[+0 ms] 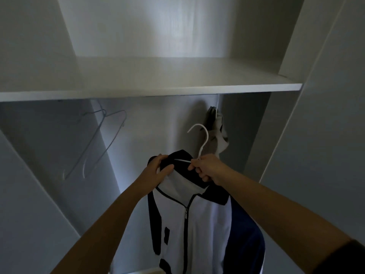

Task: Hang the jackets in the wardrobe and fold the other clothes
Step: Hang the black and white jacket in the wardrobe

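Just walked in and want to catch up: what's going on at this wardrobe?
A person is fitting a jacket onto a white hanger at the wardrobe. The left hand grips the collar; the right hand pinches the hanger's neck. It isn't hung yet. Another garment hangs behind, and empty hangers hang left.

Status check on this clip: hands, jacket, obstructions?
Left hand grips jacket collar. Right hand holds white hanger, not yet hooked. Hung garment behind; empty hangers left.
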{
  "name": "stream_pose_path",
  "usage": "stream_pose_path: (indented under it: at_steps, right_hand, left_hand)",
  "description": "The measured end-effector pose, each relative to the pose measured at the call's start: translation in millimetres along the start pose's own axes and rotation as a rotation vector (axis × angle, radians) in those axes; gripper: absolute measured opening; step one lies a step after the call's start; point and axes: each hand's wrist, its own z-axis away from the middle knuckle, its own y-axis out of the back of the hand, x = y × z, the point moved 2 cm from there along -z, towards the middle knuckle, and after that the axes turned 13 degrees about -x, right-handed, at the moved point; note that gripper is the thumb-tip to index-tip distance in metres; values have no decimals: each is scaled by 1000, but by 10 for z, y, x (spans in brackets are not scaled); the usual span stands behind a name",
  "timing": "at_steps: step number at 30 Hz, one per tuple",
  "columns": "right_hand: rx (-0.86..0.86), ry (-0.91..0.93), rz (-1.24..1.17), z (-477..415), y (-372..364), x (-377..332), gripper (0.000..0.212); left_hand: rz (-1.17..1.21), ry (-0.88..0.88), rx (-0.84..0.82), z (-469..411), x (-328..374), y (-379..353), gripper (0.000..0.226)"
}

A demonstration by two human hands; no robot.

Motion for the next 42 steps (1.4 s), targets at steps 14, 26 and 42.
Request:
stream_pose_path:
  at_steps: [14, 26, 42]
  right_hand:
    - [45, -34, -108, -1407, -7, -311, 33]
    - [140, 158, -10, -1971, 402, -641, 39]
    - [186, 99, 167, -2703, 982, -874, 38]
  left_hand:
    - [-276, 155, 58, -1300, -528, 1006, 23]
    - [237, 87, 412, -1800, -607, 1213, 23]
    - [-57, 19, 563, -2508, -556, 1326, 17]
